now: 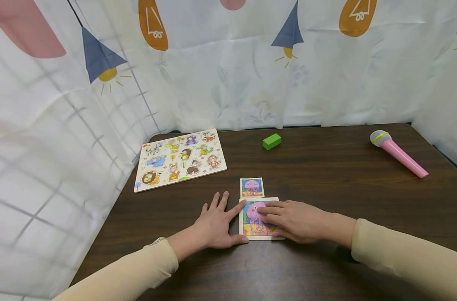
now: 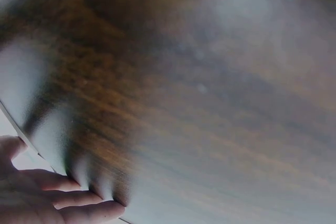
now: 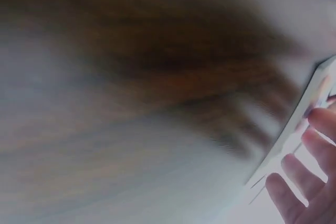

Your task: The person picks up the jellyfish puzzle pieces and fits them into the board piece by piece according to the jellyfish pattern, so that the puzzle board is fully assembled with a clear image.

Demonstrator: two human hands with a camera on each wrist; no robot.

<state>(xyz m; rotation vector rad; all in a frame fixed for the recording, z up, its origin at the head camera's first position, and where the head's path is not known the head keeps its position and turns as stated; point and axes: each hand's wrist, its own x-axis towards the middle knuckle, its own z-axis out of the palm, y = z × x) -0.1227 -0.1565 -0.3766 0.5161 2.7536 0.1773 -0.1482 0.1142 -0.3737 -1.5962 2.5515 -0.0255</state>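
Observation:
A square jellyfish puzzle [image 1: 252, 212] with a pale border lies flat near the middle of the table. Just beyond it is a small picture card [image 1: 252, 187] showing the same pink jellyfish. My left hand [image 1: 217, 228] rests with spread fingers at the puzzle's left side, index finger and thumb touching that edge. From the right, my right hand [image 1: 300, 220] lays its fingers over the picture and covers its right part. The right wrist view catches that hand [image 3: 312, 182] beside the puzzle's pale edge. Fingers of the left hand [image 2: 37, 198] appear in the left wrist view.
An animal peg puzzle board [image 1: 181, 161] lies at the back left. A green block [image 1: 271, 141] stands near the rear edge of the dark wooden table [image 1: 318, 167]. To the right lies a pink toy microphone [image 1: 399, 154]. A patterned curtain [image 1: 228, 83] hangs behind.

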